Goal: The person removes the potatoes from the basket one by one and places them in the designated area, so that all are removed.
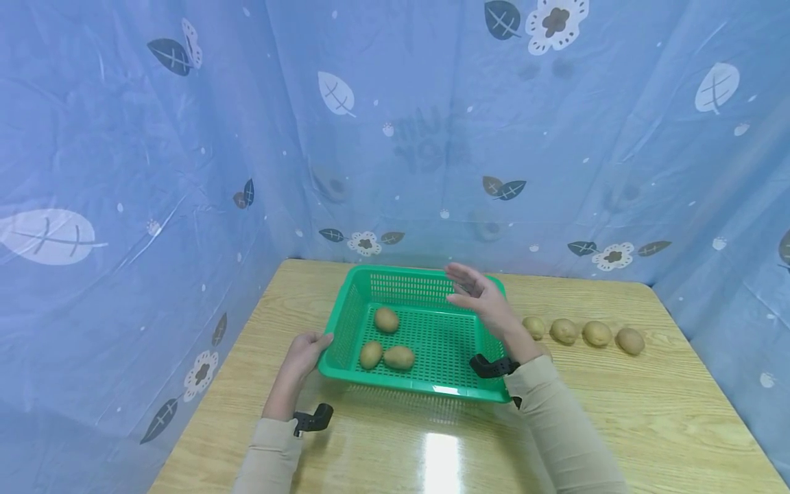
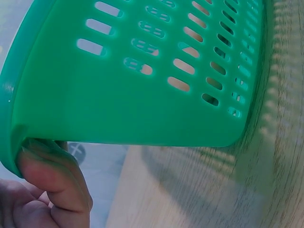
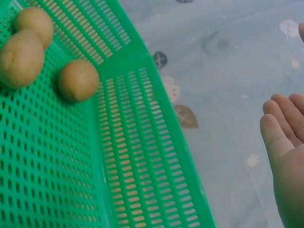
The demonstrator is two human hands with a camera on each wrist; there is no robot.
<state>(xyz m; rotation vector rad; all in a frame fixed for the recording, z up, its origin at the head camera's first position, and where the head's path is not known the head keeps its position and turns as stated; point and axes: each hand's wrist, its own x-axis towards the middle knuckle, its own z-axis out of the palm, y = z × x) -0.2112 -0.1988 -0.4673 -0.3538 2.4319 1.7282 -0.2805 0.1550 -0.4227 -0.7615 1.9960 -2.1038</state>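
A green plastic basket (image 1: 416, 393) with slotted walls is on the wooden table, with three potatoes inside toward its left: one potato (image 1: 386, 320) at the back and two potatoes (image 1: 399, 357) side by side in front. My left hand (image 1: 304, 353) grips the basket's left rim near the front corner; in the left wrist view its fingers (image 2: 52, 175) curl beneath the rim. Above the basket's right half my right hand (image 1: 484, 298) is raised, fingers extended and holding nothing. The right wrist view shows this hand (image 3: 289, 152) at the right edge, apart from the basket wall.
Right of the basket, several potatoes (image 1: 596, 334) form a row on the table (image 1: 648, 412). Another is mostly hidden behind the right wrist. A blue patterned curtain (image 1: 395, 137) hangs along the table's back and sides. Each wrist wears a black camera mount (image 1: 313, 418).
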